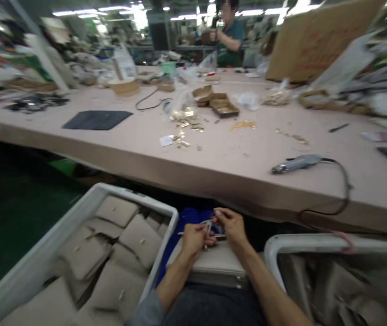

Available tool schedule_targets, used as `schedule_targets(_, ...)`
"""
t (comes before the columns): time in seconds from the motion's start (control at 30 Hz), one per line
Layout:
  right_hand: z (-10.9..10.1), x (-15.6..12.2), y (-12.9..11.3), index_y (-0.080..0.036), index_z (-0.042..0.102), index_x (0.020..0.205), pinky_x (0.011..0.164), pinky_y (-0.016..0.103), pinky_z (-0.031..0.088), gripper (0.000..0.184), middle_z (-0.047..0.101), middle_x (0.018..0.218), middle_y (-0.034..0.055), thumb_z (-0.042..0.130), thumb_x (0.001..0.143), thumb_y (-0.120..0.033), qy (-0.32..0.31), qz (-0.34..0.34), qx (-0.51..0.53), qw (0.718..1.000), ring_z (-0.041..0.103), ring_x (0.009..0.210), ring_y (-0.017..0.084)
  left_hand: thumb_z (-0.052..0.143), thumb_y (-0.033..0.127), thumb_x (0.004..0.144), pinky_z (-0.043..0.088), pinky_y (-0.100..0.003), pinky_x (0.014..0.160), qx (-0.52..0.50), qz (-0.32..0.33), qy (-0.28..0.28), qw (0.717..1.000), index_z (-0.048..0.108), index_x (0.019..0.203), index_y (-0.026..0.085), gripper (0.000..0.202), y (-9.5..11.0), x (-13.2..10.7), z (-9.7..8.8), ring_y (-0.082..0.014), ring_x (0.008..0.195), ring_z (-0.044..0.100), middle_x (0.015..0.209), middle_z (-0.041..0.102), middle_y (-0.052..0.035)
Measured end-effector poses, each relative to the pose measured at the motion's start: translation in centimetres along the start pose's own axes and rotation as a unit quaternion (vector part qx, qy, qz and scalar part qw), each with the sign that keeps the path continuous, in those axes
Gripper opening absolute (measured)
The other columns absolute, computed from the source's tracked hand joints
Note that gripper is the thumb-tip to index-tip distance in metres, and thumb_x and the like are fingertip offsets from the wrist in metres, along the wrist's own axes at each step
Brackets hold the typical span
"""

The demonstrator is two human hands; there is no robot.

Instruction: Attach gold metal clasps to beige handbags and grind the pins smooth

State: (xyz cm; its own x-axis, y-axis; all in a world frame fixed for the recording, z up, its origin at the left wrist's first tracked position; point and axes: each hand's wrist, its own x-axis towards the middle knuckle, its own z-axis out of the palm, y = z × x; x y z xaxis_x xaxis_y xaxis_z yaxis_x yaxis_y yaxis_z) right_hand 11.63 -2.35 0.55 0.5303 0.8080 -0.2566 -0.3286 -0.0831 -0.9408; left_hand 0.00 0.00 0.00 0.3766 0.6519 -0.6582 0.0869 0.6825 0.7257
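Note:
A beige bag (213, 267) lies on my lap below the table's front edge. My left hand (195, 237) is closed in a pinch over its top, holding a small metal piece that I cannot make out well. My right hand (232, 226) is closed beside it, its fingers pinched on the same small part at the bag's top edge. The two hands touch each other.
A white bin (88, 203) of beige bags stands at my left, another bin (315, 242) at my right. On the pink table (145, 154) lie gold fittings (186, 120), small boxes (223, 107), a dark mat (96, 120) and a corded grey tool (297, 163). A person stands at the far side.

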Motion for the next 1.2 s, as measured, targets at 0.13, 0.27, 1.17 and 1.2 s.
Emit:
schedule_targets(0.13,-0.6,0.6,2.8,-0.014,0.078,0.103,0.067,0.032,0.058,0.050,0.073,0.077,0.0090,0.089,0.069,-0.049,-0.045,0.022,0.007,0.999,0.066,0.066,0.018,0.069,0.013,0.089,0.058,-0.024,0.049,-0.032,0.033,0.029,0.999,0.073,0.091,0.001,0.013,-0.5,-1.0,-4.4,-0.0204,0.057,0.073,0.076,0.073,-0.0130)
schedule_targets(0.27,-1.1,-0.5,2.5,-0.013,0.078,0.099,0.063,0.030,0.057,0.049,0.073,0.079,0.0093,0.091,0.067,-0.048,-0.048,0.025,-0.022,0.998,0.066,0.065,0.018,0.066,0.006,0.083,0.059,-0.024,0.049,-0.048,0.043,0.007,0.998,0.075,0.095,0.000,0.016,-0.7,-0.9,-2.9,-0.0221,0.057,0.074,0.075,0.073,-0.0142)
schedule_targets(1.17,-0.2,-1.9,1.1,-0.013,0.079,0.093,0.060,0.034,0.062,0.043,0.074,0.075,0.0123,0.081,0.071,-0.050,-0.102,0.021,-0.207,0.973,0.072,0.064,0.027,0.078,0.020,0.076,0.062,-0.025,0.062,-0.057,0.070,-0.054,0.995,0.077,0.087,0.004,0.020,-1.3,-1.6,-3.8,-0.0204,0.064,0.075,0.073,0.074,-0.0134)
schedule_targets(1.2,-0.1,-1.9,1.1,-0.013,0.079,0.093,0.060,0.034,0.062,0.044,0.074,0.075,0.0124,0.081,0.070,-0.050,-0.100,0.024,-0.205,0.973,0.072,0.064,0.027,0.078,0.019,0.077,0.062,-0.025,0.062,-0.055,0.069,-0.054,0.995,0.077,0.087,0.004,0.018,-1.3,-1.6,-3.8,-0.0202,0.063,0.074,0.073,0.074,-0.0133)
